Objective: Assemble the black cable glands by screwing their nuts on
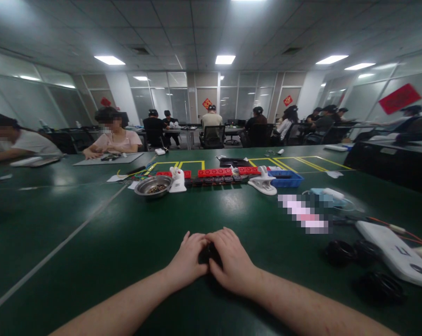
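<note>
My left hand (189, 260) and my right hand (231, 261) rest side by side on the dark green table (127, 242), fingers curled and touching each other. A small dark object (211, 254) shows between them; I cannot tell what it is or which hand grips it. Farther away sit a metal bowl (154, 186) with small dark pieces, a row of red blocks (214, 172), two white clamp-like tools (263, 183), and a blue tray (285, 178).
A white device (394, 252) with cables and black round parts (340, 252) lie at the right. Yellow tape squares (301, 162) mark the table. A person in pink (113, 137) sits across at the left; other people work at desks behind.
</note>
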`<action>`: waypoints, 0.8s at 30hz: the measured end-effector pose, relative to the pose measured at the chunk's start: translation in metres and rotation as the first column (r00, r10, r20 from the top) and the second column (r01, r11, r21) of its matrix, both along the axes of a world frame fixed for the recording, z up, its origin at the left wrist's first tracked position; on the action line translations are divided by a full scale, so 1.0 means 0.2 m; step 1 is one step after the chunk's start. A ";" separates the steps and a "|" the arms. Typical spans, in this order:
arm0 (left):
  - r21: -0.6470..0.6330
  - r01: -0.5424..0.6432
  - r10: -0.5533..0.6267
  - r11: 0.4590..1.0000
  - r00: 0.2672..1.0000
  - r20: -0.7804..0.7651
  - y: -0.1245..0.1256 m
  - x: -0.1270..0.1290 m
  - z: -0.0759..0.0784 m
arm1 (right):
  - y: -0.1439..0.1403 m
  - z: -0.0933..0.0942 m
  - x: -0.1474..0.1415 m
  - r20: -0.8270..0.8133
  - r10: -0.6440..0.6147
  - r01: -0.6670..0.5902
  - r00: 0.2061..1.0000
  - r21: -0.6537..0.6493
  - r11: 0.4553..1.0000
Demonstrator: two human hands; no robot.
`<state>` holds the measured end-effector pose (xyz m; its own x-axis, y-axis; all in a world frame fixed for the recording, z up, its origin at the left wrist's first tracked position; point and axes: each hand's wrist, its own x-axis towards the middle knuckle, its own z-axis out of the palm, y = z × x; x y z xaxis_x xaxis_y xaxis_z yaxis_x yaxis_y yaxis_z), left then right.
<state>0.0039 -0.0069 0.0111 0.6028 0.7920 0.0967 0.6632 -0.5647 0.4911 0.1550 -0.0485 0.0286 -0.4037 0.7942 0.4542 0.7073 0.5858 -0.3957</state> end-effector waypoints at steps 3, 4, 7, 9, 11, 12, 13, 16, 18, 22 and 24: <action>-0.009 0.008 -0.008 1.000 1.000 -0.006 0.00 0.00 0.01 | 0.00 0.00 0.00 -0.008 -0.033 0.033 0.999 0.018 0.999; -0.009 0.013 -0.013 1.000 1.000 -0.008 0.00 -0.01 0.01 | 0.00 0.00 0.01 -0.009 -0.060 0.060 0.998 0.021 0.998; -0.007 0.027 -0.027 1.000 1.000 -0.015 0.00 -0.01 0.01 | 0.02 -0.02 0.01 -0.004 -0.131 0.131 0.991 0.020 0.991; -0.011 0.026 -0.026 1.000 1.000 -0.014 0.00 -0.01 0.02 | 0.02 -0.02 0.01 0.003 -0.147 0.146 0.989 0.015 0.989; -0.014 0.023 -0.023 1.000 1.000 -0.008 -0.01 -0.01 0.02 | 0.02 -0.02 0.01 0.015 -0.131 0.131 0.991 0.008 0.991; -0.014 0.019 -0.019 1.000 1.000 -0.006 -0.01 0.00 0.02 | 0.02 -0.01 0.01 0.019 -0.112 0.112 0.994 0.005 0.994; -0.013 0.016 -0.016 1.000 1.000 -0.007 -0.01 0.00 0.02 | 0.01 -0.01 0.01 0.022 -0.086 0.086 0.996 0.002 0.996; -0.001 0.007 -0.007 1.000 1.000 -0.015 0.00 0.00 0.00 | 0.00 0.01 0.01 0.017 -0.014 0.014 1.000 -0.005 1.000; 0.001 0.009 -0.008 1.000 1.000 -0.019 0.00 0.00 -0.01 | 0.00 0.02 0.01 0.009 -0.007 0.007 1.000 -0.008 1.000; -0.006 0.014 -0.014 1.000 1.000 -0.025 0.00 0.00 -0.01 | 0.00 0.00 0.01 0.008 -0.072 0.072 0.997 0.001 0.997; -0.012 0.011 -0.012 1.000 0.999 -0.032 0.00 0.00 0.01 | 0.01 -0.01 0.01 0.018 -0.110 0.110 0.994 -0.001 0.994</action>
